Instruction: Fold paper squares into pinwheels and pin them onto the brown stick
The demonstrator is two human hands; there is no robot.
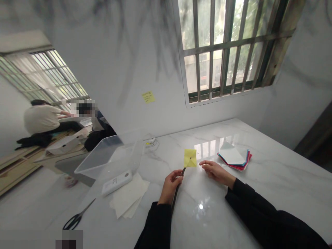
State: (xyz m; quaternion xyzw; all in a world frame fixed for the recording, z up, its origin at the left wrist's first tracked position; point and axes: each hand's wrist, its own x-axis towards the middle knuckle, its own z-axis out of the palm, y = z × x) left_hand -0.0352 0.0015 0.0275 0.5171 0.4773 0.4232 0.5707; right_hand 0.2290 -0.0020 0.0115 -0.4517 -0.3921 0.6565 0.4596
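The tabletop (212,228) is smooth and glossy like polished, veined stone, mirroring the metal window bars (212,45), while the yellow square (190,154) is thin, matt paper and the dark stick (175,197) looks dull, its material unclear. The coloured sheets (232,155) and cream sheets (129,197) look like smooth, matt paper. Clear, shiny plastic forms the box (94,159), smooth white plastic the handset-like device (118,183), dark plastic the scissor handles (72,222), and soft, matt black cloth the sleeves (158,221).
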